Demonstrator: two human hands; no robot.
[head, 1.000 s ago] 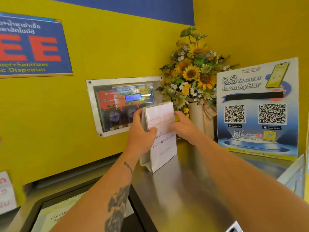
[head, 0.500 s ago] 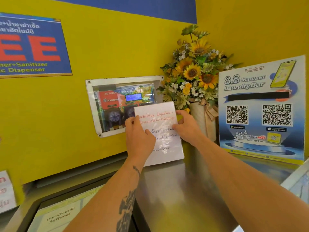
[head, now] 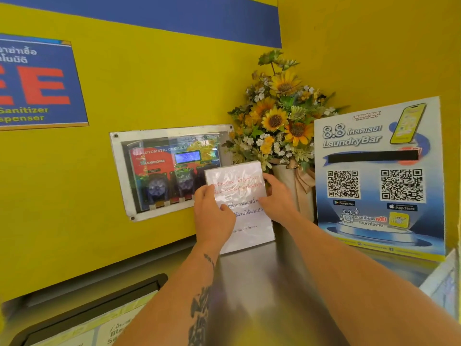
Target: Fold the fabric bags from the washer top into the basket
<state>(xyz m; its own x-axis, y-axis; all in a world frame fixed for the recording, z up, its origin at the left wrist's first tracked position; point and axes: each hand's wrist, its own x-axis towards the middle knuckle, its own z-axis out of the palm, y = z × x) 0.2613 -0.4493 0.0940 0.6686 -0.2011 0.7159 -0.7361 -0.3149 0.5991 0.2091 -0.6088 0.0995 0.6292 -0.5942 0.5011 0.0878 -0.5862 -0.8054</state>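
Observation:
A white acrylic sign stand (head: 245, 228) with red and black Thai writing stands upright on the steel washer top (head: 262, 290), against the yellow wall. My left hand (head: 212, 216) grips its left edge and my right hand (head: 275, 198) grips its right edge. No fabric bags and no basket are in view.
A sunflower bouquet in a cream vase (head: 282, 116) stands right behind the sign. A LaundryBar QR poster (head: 379, 176) leans at the right. A chemical dispenser panel (head: 169, 168) sits in the wall. A dark detergent drawer (head: 82, 318) lies at the lower left.
Both hands turned the sign from edge-on to face me and pushed it back against the wall, beside the vase.

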